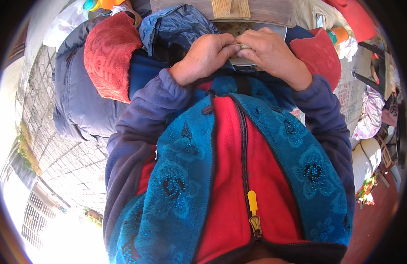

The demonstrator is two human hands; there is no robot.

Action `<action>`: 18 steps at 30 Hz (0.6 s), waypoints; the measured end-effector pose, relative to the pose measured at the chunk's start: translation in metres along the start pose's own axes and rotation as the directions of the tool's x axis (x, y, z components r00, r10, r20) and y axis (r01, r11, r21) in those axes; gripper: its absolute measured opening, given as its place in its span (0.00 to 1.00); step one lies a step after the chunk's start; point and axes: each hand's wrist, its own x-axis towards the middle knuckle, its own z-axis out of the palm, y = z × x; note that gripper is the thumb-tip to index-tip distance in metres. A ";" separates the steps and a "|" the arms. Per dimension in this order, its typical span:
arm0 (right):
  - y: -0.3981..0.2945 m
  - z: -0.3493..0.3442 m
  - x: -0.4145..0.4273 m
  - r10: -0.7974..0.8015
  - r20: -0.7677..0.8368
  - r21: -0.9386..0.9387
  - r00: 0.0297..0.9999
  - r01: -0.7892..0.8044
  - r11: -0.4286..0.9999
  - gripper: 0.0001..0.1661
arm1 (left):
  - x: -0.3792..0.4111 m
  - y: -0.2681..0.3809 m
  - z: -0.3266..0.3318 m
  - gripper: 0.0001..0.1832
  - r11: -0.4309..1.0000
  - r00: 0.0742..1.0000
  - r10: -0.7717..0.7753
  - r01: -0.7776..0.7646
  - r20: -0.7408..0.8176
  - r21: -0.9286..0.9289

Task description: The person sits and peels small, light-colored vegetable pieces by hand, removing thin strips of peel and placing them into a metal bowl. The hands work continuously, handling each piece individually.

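Between the fingertips of my left hand [208, 54] and my right hand [271, 52] is a small pale greenish piece [243, 46], mostly hidden by the fingers. Both hands pinch it, thumbs towards me, and what it is I cannot tell. Just beneath and beyond them is a light metal basin [281, 32], partly covered by the hands. Some brownish material [233, 28] shows inside it, too obscured to name. A crumpled dark plastic bag [178, 26] lies left of the basin, close to my left hand.
Beyond the basin lies a wooden board [187, 11] with a smaller wood block [230, 9] on it. Red cloths cover my left knee [112, 57] and right knee [317, 59]. A dark padded jacket [87, 82] is at the left, above stone paving [71, 161]. An orange container [339, 34] is at right.
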 end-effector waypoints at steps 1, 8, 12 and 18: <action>0.000 0.000 0.001 0.012 0.066 -0.049 0.998 -0.009 0.999 0.10 | 0.002 -0.002 -0.001 0.09 0.998 0.999 -0.003 0.005 0.037 -0.055; -0.003 -0.018 -0.007 0.062 0.111 0.186 0.992 -0.082 0.979 0.10 | -0.006 0.010 -0.011 0.12 0.900 0.968 -0.172 0.230 0.182 -0.371; 0.010 -0.016 -0.001 0.313 0.150 0.466 0.938 -0.346 0.814 0.11 | 0.019 -0.001 -0.022 0.13 0.939 0.993 -0.101 0.116 0.063 -0.323; 0.029 -0.010 0.019 0.481 -0.148 0.537 0.864 -0.338 0.773 0.12 | 0.053 -0.024 -0.052 0.12 0.993 0.984 -0.071 0.055 -0.162 -0.103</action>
